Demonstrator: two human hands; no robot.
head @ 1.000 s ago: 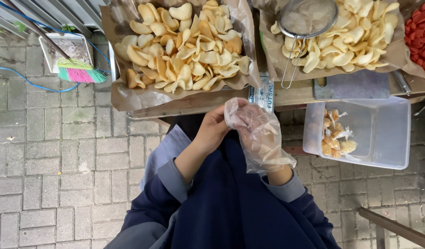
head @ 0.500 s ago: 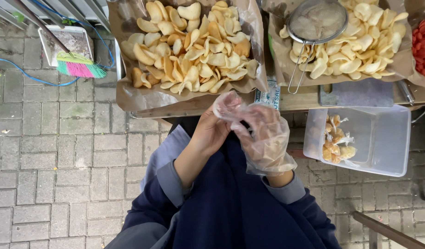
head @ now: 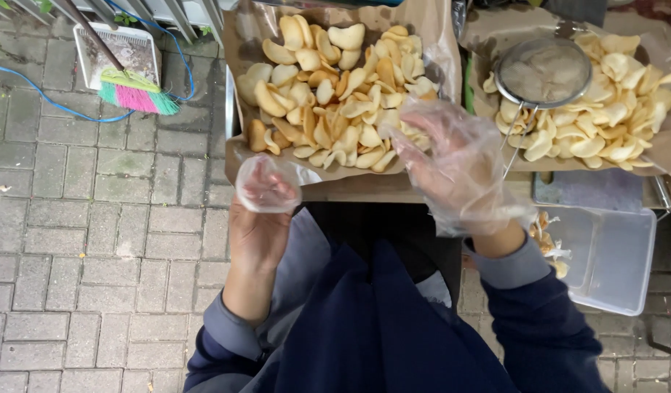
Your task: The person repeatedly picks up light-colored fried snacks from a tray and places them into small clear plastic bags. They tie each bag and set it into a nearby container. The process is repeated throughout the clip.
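Two hands hover at the surface's near edge: right hand [head: 459,171] already sheathed in clear plastic glove [head: 488,207], fingers spread, left hand [head: 259,225] clutching a second crumpled clear glove [head: 266,184], unworn.

left hand [head: 259,218] fingertips hidden inside a crumpled clear plastic glove [head: 268,183], grip can't be made out. right hand [head: 463,171] blurred behind its loose glove, covers the near edge of the cracker pile [head: 335,94]. strainer [head: 543,73] hides crackers beneath it. clear tub [head: 612,255] partly hidden by the right sleeve, small packets [head: 550,240] inside too small to tell. second cracker tray [head: 626,109] cut off at right edge. broom [head: 135,94] handle cut off at top.
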